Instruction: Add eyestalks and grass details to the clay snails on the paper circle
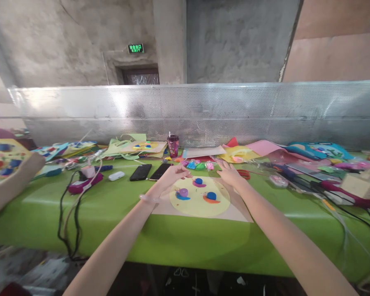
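Note:
On the table lies a pale sheet (240, 213) bearing a yellow round (200, 207). Three clay snails are on it: one with a purple shell (183, 192), one with a blue shell on an orange body (211, 196), and one with a blue shell on a pink body (199, 181). My left hand (172, 176), a bracelet at its wrist, is over the sheet's far left part, fingers bent together; anything between them is too small to make out. My right hand (230, 173) reaches over the far right part, fingers stretched out, close to small wrapped clay lumps (200, 165).
Two dark phones (141, 172), a white case (116, 176) and a purple power strip (85, 184) with cables are at left. A lidded cup (173, 146) stands behind. Coloured sheets and cables crowd the right. Another person's arm (15, 176) holds a decorated piece far left.

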`<action>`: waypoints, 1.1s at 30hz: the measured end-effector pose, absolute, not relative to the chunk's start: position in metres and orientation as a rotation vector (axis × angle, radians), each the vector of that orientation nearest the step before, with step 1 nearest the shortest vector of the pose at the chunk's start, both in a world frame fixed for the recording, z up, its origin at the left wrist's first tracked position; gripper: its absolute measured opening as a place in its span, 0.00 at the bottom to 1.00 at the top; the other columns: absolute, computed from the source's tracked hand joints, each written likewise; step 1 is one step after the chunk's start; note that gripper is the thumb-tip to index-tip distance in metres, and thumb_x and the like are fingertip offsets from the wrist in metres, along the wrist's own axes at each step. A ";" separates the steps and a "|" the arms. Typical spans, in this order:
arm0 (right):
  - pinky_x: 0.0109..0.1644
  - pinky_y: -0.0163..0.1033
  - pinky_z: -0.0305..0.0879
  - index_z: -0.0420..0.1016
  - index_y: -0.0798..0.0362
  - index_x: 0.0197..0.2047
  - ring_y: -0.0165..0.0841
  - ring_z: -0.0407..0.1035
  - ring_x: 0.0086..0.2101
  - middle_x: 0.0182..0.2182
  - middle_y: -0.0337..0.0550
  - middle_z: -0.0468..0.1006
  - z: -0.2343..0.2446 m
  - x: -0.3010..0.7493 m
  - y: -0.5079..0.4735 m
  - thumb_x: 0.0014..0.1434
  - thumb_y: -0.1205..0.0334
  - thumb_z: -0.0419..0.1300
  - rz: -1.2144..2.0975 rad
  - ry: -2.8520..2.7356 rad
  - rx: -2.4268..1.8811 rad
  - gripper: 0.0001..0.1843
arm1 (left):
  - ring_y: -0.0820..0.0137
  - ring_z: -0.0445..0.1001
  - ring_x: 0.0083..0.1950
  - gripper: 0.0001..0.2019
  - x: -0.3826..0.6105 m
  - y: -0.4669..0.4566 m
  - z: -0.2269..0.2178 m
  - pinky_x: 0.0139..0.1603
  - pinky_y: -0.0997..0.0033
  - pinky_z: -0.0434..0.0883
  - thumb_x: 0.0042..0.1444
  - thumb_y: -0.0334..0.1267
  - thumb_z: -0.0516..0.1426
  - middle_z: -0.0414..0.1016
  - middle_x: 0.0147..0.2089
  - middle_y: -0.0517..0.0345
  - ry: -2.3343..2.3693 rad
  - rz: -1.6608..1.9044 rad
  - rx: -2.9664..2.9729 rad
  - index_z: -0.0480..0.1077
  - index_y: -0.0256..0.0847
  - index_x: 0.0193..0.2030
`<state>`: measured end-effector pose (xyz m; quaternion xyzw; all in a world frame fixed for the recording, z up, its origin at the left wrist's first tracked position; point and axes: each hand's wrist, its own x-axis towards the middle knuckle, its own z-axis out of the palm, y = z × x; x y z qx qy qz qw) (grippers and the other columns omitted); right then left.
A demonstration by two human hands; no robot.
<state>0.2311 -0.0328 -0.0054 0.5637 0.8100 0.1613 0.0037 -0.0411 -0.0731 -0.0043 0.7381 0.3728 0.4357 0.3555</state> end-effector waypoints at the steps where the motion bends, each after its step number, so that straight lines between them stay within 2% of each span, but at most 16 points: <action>1: 0.62 0.58 0.41 0.69 0.53 0.54 0.48 0.36 0.63 0.65 0.47 0.42 -0.006 0.231 -0.032 0.60 0.63 0.51 0.512 2.540 1.767 0.19 | 0.66 0.74 0.39 0.13 -0.041 -0.073 -0.005 0.41 0.66 0.70 0.50 0.47 0.58 0.78 0.35 0.53 0.965 1.124 1.910 0.71 0.37 0.32; 4: 0.61 0.58 0.43 0.69 0.51 0.54 0.48 0.38 0.62 0.65 0.46 0.43 -0.006 0.232 -0.031 0.60 0.63 0.52 0.511 2.530 1.776 0.19 | 0.66 0.74 0.38 0.13 -0.041 -0.071 -0.006 0.40 0.67 0.70 0.50 0.47 0.58 0.78 0.35 0.53 0.976 1.132 1.916 0.72 0.37 0.32; 10: 0.60 0.57 0.46 0.72 0.50 0.51 0.50 0.37 0.62 0.66 0.44 0.41 -0.004 0.236 -0.038 0.59 0.69 0.49 0.496 2.493 1.790 0.19 | 0.67 0.75 0.38 0.13 -0.040 -0.049 -0.010 0.42 0.66 0.70 0.53 0.46 0.58 0.78 0.35 0.54 1.022 1.211 1.903 0.71 0.37 0.34; 14: 0.61 0.59 0.44 0.70 0.52 0.52 0.49 0.37 0.62 0.65 0.46 0.41 -0.007 0.231 -0.037 0.60 0.66 0.52 0.503 2.455 1.795 0.17 | 0.69 0.74 0.38 0.11 -0.044 -0.026 -0.013 0.42 0.62 0.71 0.57 0.42 0.55 0.74 0.36 0.55 1.118 1.283 1.878 0.69 0.34 0.39; 19: 0.61 0.61 0.44 0.65 0.51 0.56 0.49 0.38 0.62 0.65 0.46 0.41 -0.007 0.229 -0.027 0.58 0.63 0.56 0.445 2.440 1.781 0.21 | 0.70 0.73 0.38 0.11 -0.056 -0.007 -0.018 0.40 0.63 0.72 0.59 0.41 0.54 0.72 0.38 0.55 1.271 1.339 1.854 0.68 0.34 0.42; 23: 0.60 0.61 0.46 0.69 0.46 0.54 0.52 0.37 0.62 0.66 0.42 0.40 -0.005 0.238 -0.029 0.58 0.66 0.53 0.393 2.451 1.787 0.20 | 0.71 0.72 0.37 0.11 -0.061 -0.005 -0.022 0.38 0.65 0.72 0.59 0.41 0.53 0.72 0.38 0.55 1.360 1.319 1.872 0.68 0.34 0.41; 27: 0.60 0.60 0.47 0.68 0.42 0.55 0.52 0.38 0.62 0.65 0.37 0.41 -0.005 0.239 -0.033 0.58 0.67 0.51 0.380 2.462 1.800 0.22 | 0.71 0.72 0.36 0.10 -0.058 -0.007 -0.027 0.38 0.66 0.72 0.59 0.41 0.54 0.72 0.37 0.56 1.374 1.247 1.930 0.69 0.34 0.40; 33: 0.61 0.59 0.46 0.69 0.47 0.55 0.51 0.38 0.62 0.65 0.42 0.42 -0.002 0.228 -0.039 0.59 0.68 0.50 0.366 2.463 1.793 0.22 | 0.72 0.71 0.35 0.10 -0.057 -0.006 -0.032 0.38 0.66 0.71 0.59 0.41 0.54 0.72 0.37 0.57 1.378 1.196 2.014 0.69 0.35 0.38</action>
